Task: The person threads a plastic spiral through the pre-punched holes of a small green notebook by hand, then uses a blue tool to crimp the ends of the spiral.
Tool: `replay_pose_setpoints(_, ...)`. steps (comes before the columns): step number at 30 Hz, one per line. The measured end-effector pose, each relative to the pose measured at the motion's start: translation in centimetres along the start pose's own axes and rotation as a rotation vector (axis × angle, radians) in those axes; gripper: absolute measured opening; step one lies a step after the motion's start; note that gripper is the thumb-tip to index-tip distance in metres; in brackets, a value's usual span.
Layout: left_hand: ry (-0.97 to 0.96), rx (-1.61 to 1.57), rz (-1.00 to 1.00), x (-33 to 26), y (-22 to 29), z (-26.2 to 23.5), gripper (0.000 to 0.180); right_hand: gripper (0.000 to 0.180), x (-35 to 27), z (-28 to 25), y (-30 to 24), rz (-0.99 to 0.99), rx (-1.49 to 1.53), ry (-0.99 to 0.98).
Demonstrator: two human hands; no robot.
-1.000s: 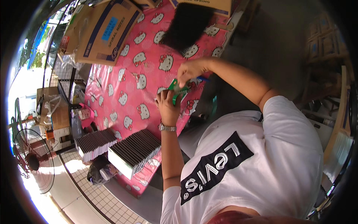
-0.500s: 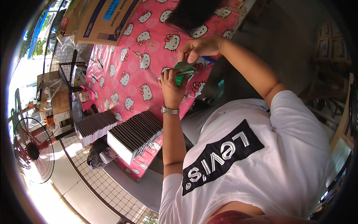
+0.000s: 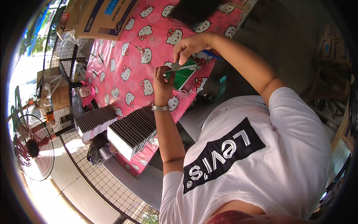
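Observation:
A green-covered notebook [image 3: 182,79] is held over the near edge of the table, tilted, with a pale toothed or holed edge along its top. My left hand [image 3: 163,87], a metal watch on its wrist, has its fingers closed on the notebook's left end. At the top edge, the fingers of my right hand [image 3: 189,46] are bent down and pinched together near a greyish flap; what exactly they grip there is partly hidden. A slim blue object [image 3: 212,55] lies just right of the right hand.
Two stacks of spiral-bound notebooks, one dark [image 3: 132,128] and one beside it [image 3: 95,121], stand at the pink patterned table's [image 3: 126,72] left end. A heap of black mesh-like coils [image 3: 195,13] and a cardboard box [image 3: 106,18] lie farther off. A fan [image 3: 33,148] stands left.
Both hands have shifted slightly left. The notebook has turned, so more of its green cover and its toothed edge shows.

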State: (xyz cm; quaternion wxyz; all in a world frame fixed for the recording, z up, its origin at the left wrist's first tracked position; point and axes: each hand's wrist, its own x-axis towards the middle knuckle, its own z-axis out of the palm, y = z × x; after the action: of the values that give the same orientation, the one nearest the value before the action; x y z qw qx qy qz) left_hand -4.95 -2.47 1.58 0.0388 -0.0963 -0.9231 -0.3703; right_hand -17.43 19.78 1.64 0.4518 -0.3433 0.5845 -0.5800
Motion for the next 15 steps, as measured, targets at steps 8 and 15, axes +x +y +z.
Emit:
replay_pose_setpoints(8, -0.047, -0.253, -0.174, 0.1, -1.1, 0.2, 0.023, 0.036, 0.8, -0.8, 0.4, 0.121, -0.420, 0.131)
replay_pose_setpoints(15, 0.173, -0.448, -0.238, -1.7, -0.2, 0.5, 0.016, 0.042, -7.1, -4.0, 5.9, 0.211, -1.207, 1.101)
